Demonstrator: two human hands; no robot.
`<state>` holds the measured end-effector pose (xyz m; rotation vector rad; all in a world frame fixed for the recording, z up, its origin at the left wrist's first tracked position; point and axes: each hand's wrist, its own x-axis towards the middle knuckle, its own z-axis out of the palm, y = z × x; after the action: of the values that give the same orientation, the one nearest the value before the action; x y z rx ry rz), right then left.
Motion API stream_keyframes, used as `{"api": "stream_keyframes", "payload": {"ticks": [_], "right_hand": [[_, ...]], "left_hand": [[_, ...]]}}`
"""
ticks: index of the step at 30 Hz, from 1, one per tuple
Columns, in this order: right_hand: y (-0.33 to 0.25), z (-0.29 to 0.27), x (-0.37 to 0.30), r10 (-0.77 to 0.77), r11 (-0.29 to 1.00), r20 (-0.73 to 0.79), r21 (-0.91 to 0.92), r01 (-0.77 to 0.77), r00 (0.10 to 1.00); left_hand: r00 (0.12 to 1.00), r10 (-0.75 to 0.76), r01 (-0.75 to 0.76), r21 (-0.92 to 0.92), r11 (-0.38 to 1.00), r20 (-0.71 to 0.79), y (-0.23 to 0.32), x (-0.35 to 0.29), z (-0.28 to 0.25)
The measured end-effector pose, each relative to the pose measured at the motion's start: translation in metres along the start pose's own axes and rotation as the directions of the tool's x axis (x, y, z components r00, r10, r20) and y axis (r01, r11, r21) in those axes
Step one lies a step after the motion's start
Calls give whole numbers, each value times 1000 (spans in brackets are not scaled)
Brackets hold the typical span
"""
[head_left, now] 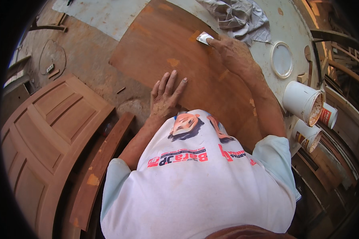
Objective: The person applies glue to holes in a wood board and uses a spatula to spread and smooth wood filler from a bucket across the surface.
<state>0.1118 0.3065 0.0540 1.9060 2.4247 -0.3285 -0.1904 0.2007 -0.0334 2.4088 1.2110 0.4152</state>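
Note:
A broad reddish-brown wooden panel [147, 55] lies in front of me, with several orange-tan filler patches [173, 62] on its face. Near its far right edge my right hand [231, 53] grips a small flat metal scraper [204, 38]. The blade rests at an orange patch there. My left hand [166, 91] lies on the panel's near left part, fingers stretched out and holding nothing. The scraper's grip end is hidden under my right fingers.
To the left stands a panelled wooden door [73, 111] beside a long wooden board [103, 167]. A crumpled grey cloth [243, 18] and a round white lid [282, 59] lie on the pale table [263, 49]. White buckets [301, 99] stand at the right.

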Motion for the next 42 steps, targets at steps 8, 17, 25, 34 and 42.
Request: {"api": "stream_keyframes", "payload": {"ticks": [8, 17, 25, 34, 42], "right_hand": [[19, -2, 14, -9, 1000, -58, 13, 10, 998], [-19, -26, 12, -8, 999, 95, 34, 5, 995], [-33, -3, 11, -68, 998, 97, 9, 67, 993], [-31, 3, 7, -50, 998, 13, 32, 50, 999], [-55, 15, -17, -80, 993, 25, 91, 77, 997]], "left_hand": [[1000, 4, -4, -18, 1000, 1, 0, 6, -3], [1000, -24, 24, -36, 999, 11, 2, 2, -2], [1000, -2, 2, -64, 998, -1, 0, 7, -3], [1000, -6, 6, -60, 998, 1, 1, 2, 0], [998, 26, -27, -29, 999, -49, -2, 3, 6]]}}
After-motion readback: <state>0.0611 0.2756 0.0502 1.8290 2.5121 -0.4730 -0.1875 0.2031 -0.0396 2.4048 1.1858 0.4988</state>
